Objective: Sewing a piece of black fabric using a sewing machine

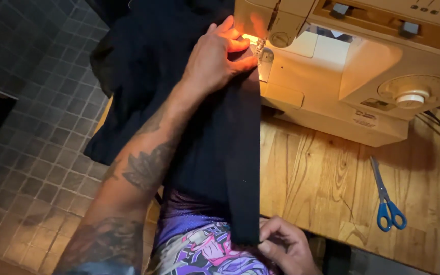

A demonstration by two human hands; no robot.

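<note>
So down at the bottom of the frame my right hand (285, 245) is pinching the near end of the black fabric (230, 153), thumb and fingers closed on the folded edge right where it hangs off the table. Just left of that hand you can see the purple patterned shorts (199, 244) on my lap, the fabric draping over them.

The fabric runs as a long dark strip up the middle of the picture, with its straight folded edge on the right side, lying along the wooden table (322, 173). A bigger bunch of it spills off to the upper left, over the grey tiled floor (31, 127).

My left forearm crosses over the cloth diagonally, and my left hand (215, 58) sits at the upper middle, palm down and pressing the fabric flat, fingertips pushed right up beside the presser foot, which is lit by the machine's little lamp.

The beige sewing machine (352, 76) fills the upper right. On the table over at the right, well apart from both hands, lie blue-handled scissors (385, 196)
</note>
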